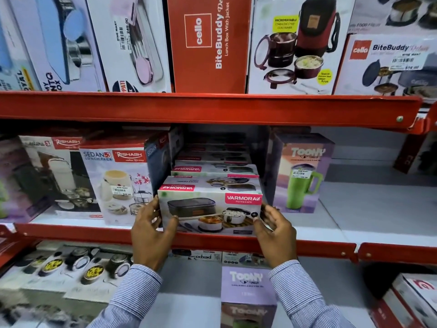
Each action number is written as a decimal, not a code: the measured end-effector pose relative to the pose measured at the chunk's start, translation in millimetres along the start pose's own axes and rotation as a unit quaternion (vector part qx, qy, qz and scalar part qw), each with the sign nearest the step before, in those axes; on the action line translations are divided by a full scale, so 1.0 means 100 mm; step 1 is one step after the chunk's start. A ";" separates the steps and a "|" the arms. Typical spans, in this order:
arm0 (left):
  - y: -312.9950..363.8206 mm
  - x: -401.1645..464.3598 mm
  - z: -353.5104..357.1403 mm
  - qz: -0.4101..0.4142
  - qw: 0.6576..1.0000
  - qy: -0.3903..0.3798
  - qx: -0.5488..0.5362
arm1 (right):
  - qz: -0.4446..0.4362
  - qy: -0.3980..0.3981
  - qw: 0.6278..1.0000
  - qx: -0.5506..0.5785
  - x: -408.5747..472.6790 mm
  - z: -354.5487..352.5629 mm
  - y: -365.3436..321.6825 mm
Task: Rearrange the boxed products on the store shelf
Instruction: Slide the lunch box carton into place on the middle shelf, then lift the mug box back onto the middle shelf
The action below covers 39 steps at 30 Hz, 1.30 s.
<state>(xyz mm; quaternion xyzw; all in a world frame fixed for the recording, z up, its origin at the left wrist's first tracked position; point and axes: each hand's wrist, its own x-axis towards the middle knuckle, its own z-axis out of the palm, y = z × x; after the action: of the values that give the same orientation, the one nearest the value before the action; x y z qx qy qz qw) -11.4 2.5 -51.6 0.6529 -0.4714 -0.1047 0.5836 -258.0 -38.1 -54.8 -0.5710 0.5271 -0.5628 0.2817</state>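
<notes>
A white Varmora lunch-box box [210,205] stands at the front edge of the middle shelf [71,230]. My left hand [151,230] grips its left side with the thumb on the front face. My right hand [274,230] holds its right side, fingers curled around the corner. Behind it lies a stack of more Varmora boxes [214,169]. To its left stands a Rishabh Sedan lunch pack box [118,183]. A purple Toony tumbler box [301,174] stands to its right.
The upper shelf holds a red Cello BiteBuddy box [208,43] and other lunch-box cartons [295,48]. Bare white shelf surface [369,209] lies right of the Toony box. On the lower shelf stand another Toony box [248,294] and several lunch-box cartons [59,271].
</notes>
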 end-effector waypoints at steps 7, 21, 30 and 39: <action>-0.10 0.01 0.03 0.016 1.000 -0.003 0.002 | -0.020 -0.003 1.000 0.018 0.01 -0.02 0.04; -1.02 -1.45 0.69 -0.183 0.957 -0.225 -0.015 | 0.127 0.011 0.989 -0.072 -0.82 -0.73 1.53; -1.10 -1.69 1.00 -0.195 0.924 -0.329 0.003 | 0.181 -0.230 0.954 -0.068 -1.09 -0.51 1.81; -0.07 -1.86 0.50 0.020 0.981 -0.193 -0.021 | 0.036 -0.108 0.993 0.036 -1.10 -1.27 0.82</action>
<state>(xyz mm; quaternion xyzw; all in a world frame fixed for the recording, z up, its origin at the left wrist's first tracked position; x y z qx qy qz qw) -141.7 105.3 -149.5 0.5987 -0.5859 -0.2272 0.4968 -380.2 74.4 -141.6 -0.5984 0.4933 -0.5061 0.3773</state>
